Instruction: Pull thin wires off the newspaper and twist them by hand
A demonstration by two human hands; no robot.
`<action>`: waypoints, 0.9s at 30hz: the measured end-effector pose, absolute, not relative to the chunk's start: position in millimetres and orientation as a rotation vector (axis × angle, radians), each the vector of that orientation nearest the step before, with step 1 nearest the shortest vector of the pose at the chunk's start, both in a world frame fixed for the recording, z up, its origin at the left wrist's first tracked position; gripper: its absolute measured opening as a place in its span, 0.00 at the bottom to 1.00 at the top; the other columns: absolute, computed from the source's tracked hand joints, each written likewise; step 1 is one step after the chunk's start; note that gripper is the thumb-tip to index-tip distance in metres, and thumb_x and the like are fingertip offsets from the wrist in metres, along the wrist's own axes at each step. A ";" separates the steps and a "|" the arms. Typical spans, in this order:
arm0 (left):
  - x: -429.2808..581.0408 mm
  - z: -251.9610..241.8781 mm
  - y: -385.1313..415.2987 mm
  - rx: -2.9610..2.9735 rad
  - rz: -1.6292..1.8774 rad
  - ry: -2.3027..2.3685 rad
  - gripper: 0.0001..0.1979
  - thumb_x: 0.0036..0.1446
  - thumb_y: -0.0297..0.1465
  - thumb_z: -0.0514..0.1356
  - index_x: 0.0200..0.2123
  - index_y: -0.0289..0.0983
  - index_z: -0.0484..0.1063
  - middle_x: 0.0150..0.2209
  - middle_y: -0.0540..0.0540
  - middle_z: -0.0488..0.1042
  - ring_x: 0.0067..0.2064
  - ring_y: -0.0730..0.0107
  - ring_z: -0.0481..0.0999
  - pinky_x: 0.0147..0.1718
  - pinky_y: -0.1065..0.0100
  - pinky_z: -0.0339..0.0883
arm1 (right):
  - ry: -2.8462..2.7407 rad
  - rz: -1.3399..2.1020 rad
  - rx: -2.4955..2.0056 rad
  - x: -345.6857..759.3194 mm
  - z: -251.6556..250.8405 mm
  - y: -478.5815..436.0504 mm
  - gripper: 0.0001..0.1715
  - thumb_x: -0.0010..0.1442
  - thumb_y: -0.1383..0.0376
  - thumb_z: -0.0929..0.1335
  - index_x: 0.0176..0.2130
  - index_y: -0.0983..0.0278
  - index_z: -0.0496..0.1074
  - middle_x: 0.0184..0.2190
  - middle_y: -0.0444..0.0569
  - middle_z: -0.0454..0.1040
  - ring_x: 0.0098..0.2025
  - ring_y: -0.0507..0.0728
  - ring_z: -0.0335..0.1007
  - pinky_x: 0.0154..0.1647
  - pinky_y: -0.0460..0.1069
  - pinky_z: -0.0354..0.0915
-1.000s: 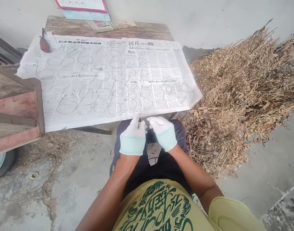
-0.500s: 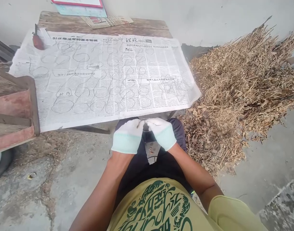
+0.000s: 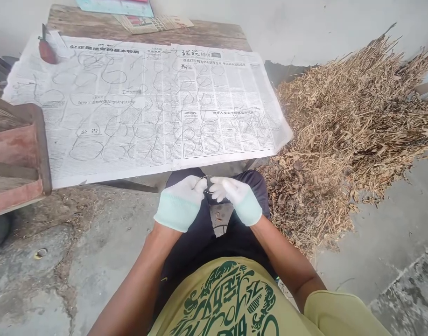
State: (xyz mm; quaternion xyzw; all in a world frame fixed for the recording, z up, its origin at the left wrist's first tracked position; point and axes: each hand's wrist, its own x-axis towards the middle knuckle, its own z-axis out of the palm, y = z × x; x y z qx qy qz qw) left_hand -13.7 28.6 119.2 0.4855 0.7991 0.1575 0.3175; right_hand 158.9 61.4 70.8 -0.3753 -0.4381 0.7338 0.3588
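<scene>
While both forearms reach forward from the lower edge of the head view, the two white-gloved hands meet in the lower middle of the frame, above the dark-trousered lap. The left hand (image 3: 180, 203) is curled into a loose fist, thumb and forefinger pinched on a thin strand (image 3: 207, 190). The right hand (image 3: 236, 198) faces it, wrist bent inward, its fingertips closed narrowly on the same strand from the other side. The strand is a short dark line between the two gloves and is too fine to tell its material.

Across the upper half of the frame a newspaper (image 3: 94, 107) covers a wooden table (image 3: 199, 37), with many dark loops (image 3: 86, 150) lying on it. Its masthead reads "理论周刊" and a box at the left reads "公告"; the small print is not readable. A red-handled tool (image 3: 45, 49) lies at the sheet's upper left corner. A heap of dry stalks (image 3: 347, 130) fills the right side.
</scene>
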 end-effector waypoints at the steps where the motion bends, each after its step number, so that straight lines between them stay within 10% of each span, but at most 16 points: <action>1: -13.8 118.7 27.5 1.265 0.445 2.079 0.17 0.67 0.45 0.52 0.33 0.43 0.72 0.29 0.49 0.80 0.34 0.63 0.77 0.38 0.63 0.64 | -1.076 1.925 -0.943 157.1 67.7 61.9 0.28 0.66 0.46 0.71 0.53 0.64 0.82 0.41 0.53 0.83 0.37 0.55 0.78 0.40 0.51 0.74; 27: -24.4 119.2 12.9 1.553 0.494 1.867 0.19 0.68 0.44 0.50 0.29 0.43 0.70 0.25 0.52 0.74 0.30 0.67 0.73 0.33 0.66 0.63 | -0.931 1.932 -1.040 143.1 77.8 71.0 0.17 0.54 0.57 0.78 0.40 0.66 0.83 0.31 0.49 0.82 0.33 0.54 0.78 0.44 0.52 0.74</action>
